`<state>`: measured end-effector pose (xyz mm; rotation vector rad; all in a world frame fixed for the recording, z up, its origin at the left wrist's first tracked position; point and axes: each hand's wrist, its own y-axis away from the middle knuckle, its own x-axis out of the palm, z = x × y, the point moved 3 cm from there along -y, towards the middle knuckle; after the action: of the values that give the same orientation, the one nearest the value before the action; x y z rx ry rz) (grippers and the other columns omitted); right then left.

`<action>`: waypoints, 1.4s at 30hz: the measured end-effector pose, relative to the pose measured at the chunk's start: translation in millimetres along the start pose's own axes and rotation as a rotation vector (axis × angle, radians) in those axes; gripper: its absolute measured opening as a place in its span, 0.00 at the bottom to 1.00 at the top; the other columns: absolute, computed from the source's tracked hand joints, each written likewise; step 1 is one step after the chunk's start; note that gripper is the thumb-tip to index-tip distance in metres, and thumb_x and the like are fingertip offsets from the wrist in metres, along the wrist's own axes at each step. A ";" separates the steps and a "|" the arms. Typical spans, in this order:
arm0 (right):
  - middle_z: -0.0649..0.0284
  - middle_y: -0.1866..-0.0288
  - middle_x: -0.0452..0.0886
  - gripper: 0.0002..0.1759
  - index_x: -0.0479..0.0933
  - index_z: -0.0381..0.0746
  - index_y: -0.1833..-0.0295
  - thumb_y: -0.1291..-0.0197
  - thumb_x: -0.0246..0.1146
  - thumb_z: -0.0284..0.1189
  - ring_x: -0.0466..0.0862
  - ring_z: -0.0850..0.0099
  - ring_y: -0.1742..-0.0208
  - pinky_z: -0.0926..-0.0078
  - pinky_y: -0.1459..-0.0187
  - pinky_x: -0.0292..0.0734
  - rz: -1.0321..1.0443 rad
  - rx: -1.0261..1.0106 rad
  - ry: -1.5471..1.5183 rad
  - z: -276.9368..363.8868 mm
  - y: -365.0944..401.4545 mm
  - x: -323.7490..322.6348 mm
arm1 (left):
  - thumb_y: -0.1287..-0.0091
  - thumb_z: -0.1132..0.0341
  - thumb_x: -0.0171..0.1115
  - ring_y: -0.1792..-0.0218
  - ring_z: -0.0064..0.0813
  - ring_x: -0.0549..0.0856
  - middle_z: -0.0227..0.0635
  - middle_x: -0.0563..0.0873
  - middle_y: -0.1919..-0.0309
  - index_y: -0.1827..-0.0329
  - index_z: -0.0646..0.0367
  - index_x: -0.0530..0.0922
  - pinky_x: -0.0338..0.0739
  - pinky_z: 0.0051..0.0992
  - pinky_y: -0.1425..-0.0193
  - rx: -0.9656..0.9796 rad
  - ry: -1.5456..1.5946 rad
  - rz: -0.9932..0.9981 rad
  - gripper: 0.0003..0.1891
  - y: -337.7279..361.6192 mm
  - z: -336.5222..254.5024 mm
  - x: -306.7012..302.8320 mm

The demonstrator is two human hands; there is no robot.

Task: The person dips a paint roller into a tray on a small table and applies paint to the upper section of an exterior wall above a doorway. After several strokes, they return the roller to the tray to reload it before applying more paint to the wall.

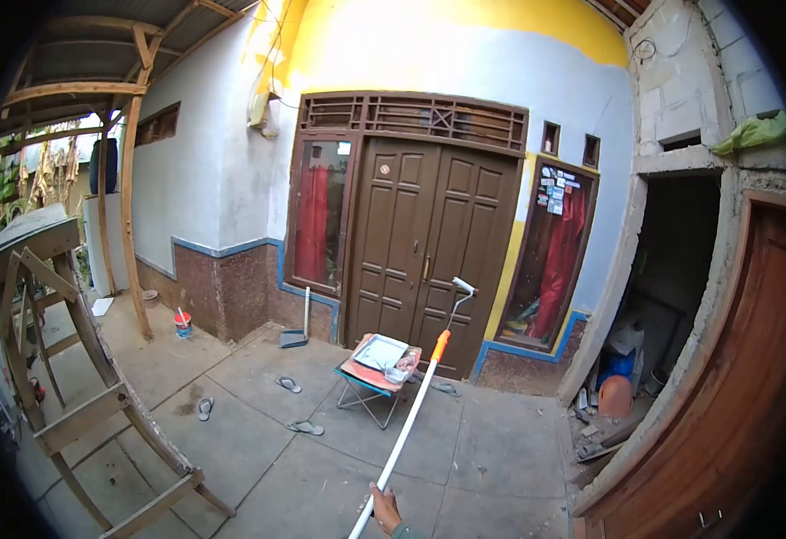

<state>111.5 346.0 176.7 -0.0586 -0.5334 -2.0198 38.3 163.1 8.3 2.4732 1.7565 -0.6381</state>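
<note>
A long white paint roller pole (403, 433) with an orange grip section reaches forward from the bottom of the view. At its far end, the roller head (463, 287) is seen in front of the brown double door. My right hand (385, 508) is closed around the lower part of the pole, at the bottom edge. My left hand is out of view. Beyond the pole's middle, a small folding stool (360, 389) carries a paint tray (380, 353) and a small container (399, 375).
A wooden ladder (82, 419) stands at the left. Several sandals (305, 428) lie on the concrete floor. A dustpan (294, 339) and a red paint bucket (183, 324) sit near the wall. At right are a dark doorway (674, 251) and a wooden door (711, 422).
</note>
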 end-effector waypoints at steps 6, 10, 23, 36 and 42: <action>0.58 0.69 0.75 0.19 0.61 0.36 0.49 0.29 0.56 0.40 0.81 0.66 0.73 0.65 0.69 0.84 0.049 -0.020 0.023 4.6 15.6 2.0 | 0.35 0.63 0.65 0.64 0.32 0.84 0.36 0.87 0.66 0.49 0.52 0.84 0.79 0.37 0.57 0.016 -0.004 0.099 0.13 17.0 7.9 9.4; 0.58 0.68 0.75 0.20 0.61 0.36 0.48 0.29 0.57 0.40 0.82 0.67 0.72 0.65 0.68 0.84 0.041 0.004 0.042 6.6 20.7 1.6 | 0.35 0.63 0.65 0.64 0.32 0.84 0.35 0.87 0.66 0.49 0.52 0.84 0.79 0.37 0.57 0.021 -0.011 0.168 0.13 32.5 13.6 11.6; 0.57 0.65 0.77 0.19 0.62 0.36 0.48 0.28 0.56 0.41 0.84 0.66 0.69 0.66 0.66 0.85 0.092 0.056 0.006 -4.0 31.6 -7.0 | 0.36 0.63 0.66 0.63 0.33 0.85 0.35 0.87 0.66 0.48 0.52 0.84 0.79 0.38 0.56 0.043 -0.009 0.332 0.14 63.8 24.8 15.3; 0.58 0.68 0.78 0.16 0.65 0.40 0.48 0.26 0.52 0.42 0.84 0.67 0.69 0.66 0.65 0.84 0.128 0.083 -0.118 -10.7 26.6 -3.0 | 0.37 0.63 0.66 0.62 0.33 0.86 0.34 0.88 0.65 0.48 0.51 0.84 0.79 0.38 0.55 0.025 0.009 0.379 0.14 108.4 40.5 -3.6; 0.60 0.68 0.76 0.14 0.66 0.42 0.49 0.24 0.48 0.41 0.82 0.68 0.70 0.65 0.66 0.84 0.117 0.091 -0.330 -4.1 3.8 13.0 | 0.37 0.63 0.66 0.62 0.34 0.87 0.34 0.88 0.65 0.48 0.51 0.85 0.79 0.38 0.55 -0.059 0.031 0.339 0.15 177.5 61.7 -19.8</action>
<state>109.0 332.1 177.7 -0.3645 -0.8091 -1.8779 176.0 65.5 -76.6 2.6595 1.2941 -0.5117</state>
